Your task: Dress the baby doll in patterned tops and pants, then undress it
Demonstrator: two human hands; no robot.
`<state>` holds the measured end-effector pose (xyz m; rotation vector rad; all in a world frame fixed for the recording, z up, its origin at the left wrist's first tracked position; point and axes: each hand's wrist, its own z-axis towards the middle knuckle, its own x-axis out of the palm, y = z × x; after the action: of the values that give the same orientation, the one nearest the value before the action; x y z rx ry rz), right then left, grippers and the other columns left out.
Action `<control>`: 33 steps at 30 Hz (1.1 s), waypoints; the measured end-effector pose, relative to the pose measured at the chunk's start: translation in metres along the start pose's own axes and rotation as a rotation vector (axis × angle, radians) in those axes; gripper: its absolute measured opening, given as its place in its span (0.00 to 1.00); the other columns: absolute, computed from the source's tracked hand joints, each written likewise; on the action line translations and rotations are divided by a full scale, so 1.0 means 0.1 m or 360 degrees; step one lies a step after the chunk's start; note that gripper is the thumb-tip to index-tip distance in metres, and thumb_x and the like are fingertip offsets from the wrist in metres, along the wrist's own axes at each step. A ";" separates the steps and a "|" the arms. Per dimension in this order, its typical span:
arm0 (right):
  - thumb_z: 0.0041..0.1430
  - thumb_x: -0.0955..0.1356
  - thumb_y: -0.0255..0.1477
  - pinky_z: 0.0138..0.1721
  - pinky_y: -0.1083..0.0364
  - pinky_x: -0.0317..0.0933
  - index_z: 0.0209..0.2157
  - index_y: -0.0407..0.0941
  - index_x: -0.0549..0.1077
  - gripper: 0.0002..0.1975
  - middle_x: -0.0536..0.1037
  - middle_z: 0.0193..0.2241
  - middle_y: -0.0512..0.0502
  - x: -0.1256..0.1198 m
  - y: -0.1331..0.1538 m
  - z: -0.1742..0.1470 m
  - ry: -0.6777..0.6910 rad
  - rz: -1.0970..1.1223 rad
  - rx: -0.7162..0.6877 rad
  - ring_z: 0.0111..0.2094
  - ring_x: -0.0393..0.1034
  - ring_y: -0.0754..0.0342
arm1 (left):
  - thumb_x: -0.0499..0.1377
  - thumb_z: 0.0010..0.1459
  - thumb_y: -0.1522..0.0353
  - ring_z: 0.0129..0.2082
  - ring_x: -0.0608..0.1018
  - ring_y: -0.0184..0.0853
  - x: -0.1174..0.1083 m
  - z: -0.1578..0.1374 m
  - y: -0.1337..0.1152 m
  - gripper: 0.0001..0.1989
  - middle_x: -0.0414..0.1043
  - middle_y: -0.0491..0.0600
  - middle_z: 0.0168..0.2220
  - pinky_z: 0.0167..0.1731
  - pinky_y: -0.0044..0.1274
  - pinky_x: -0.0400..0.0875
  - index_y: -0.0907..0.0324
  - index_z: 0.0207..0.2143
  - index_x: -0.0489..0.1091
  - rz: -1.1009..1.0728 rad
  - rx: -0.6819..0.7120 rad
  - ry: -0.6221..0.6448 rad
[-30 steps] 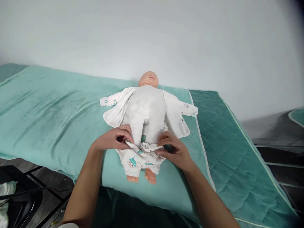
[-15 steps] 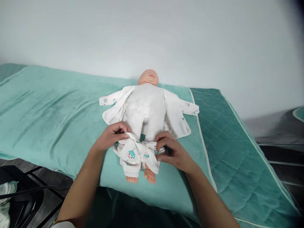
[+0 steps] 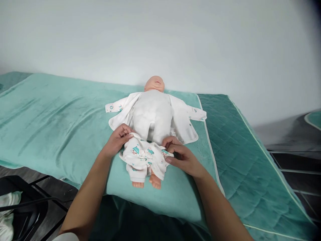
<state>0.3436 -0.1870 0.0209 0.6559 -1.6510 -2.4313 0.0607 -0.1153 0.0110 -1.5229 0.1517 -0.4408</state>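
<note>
Printed baby pants (image 3: pixel 142 154) bunched over the lower legs of the doll (image 3: pixel 152 108), between both pinches; left hand (image 3: pixel 118 140) clamped on one top corner, right hand (image 3: pixel 182 154) on the opposite side; likely light, soft, stretchy, best held there

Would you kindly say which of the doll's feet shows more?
The foot nearer the right hand: much of its top shows, while the other foot shows little beyond its toes.
</note>
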 end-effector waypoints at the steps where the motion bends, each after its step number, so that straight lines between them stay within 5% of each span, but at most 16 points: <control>1: 0.63 0.70 0.36 0.39 0.52 0.60 0.26 0.45 0.67 0.15 0.68 0.41 0.44 -0.01 -0.01 -0.01 -0.0018 0.0070 0.0019 0.39 0.64 0.51 | 0.68 0.55 0.60 0.26 0.71 0.27 0.00 0.01 0.01 0.15 0.72 0.45 0.32 0.26 0.20 0.65 0.58 0.34 0.67 0.0000 0.0008 -0.0044; 8: 0.60 0.69 0.43 0.30 0.54 0.57 0.22 0.46 0.60 0.21 0.67 0.35 0.47 -0.04 -0.15 0.06 -0.0724 0.0556 0.0274 0.31 0.61 0.53 | 0.67 0.55 0.59 0.24 0.66 0.26 0.07 0.08 -0.03 0.15 0.67 0.43 0.29 0.24 0.20 0.60 0.58 0.33 0.66 -0.0057 0.0104 -0.0238; 14: 0.62 0.69 0.46 0.26 0.56 0.48 0.24 0.46 0.62 0.22 0.58 0.21 0.55 -0.13 -0.20 0.37 -0.1104 0.0145 0.0377 0.24 0.50 0.58 | 0.65 0.58 0.58 0.22 0.60 0.26 0.17 0.29 -0.19 0.15 0.60 0.41 0.24 0.22 0.20 0.53 0.58 0.31 0.64 0.0141 0.0111 -0.0284; 25: 0.62 0.68 0.48 0.29 0.55 0.50 0.25 0.47 0.62 0.22 0.59 0.23 0.55 -0.40 -0.47 0.73 -0.1296 -0.0003 0.0329 0.27 0.52 0.57 | 0.64 0.58 0.65 0.23 0.58 0.27 0.08 1.01 -0.40 0.10 0.56 0.41 0.22 0.24 0.23 0.52 0.58 0.29 0.64 0.0412 0.0236 -0.0238; 30: 0.61 0.67 0.50 0.31 0.55 0.52 0.26 0.47 0.63 0.22 0.62 0.23 0.55 -0.39 -0.53 0.78 -0.1223 -0.0130 0.0436 0.28 0.55 0.56 | 0.64 0.58 0.65 0.23 0.59 0.27 0.12 1.08 -0.24 0.11 0.57 0.41 0.23 0.25 0.22 0.51 0.58 0.30 0.64 0.0426 0.0270 -0.0371; 33: 0.63 0.66 0.48 0.33 0.54 0.54 0.28 0.47 0.66 0.20 0.66 0.25 0.54 -0.38 -0.54 0.77 -0.1105 -0.0208 0.0480 0.30 0.59 0.55 | 0.66 0.56 0.62 0.23 0.59 0.26 0.06 1.02 -0.15 0.13 0.58 0.41 0.24 0.25 0.21 0.52 0.58 0.30 0.66 0.0348 0.0125 -0.0287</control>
<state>0.3528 -0.0872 0.0055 -0.0980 -2.3082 -2.7095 0.1008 -0.0224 0.0330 -1.4425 0.1562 -0.1328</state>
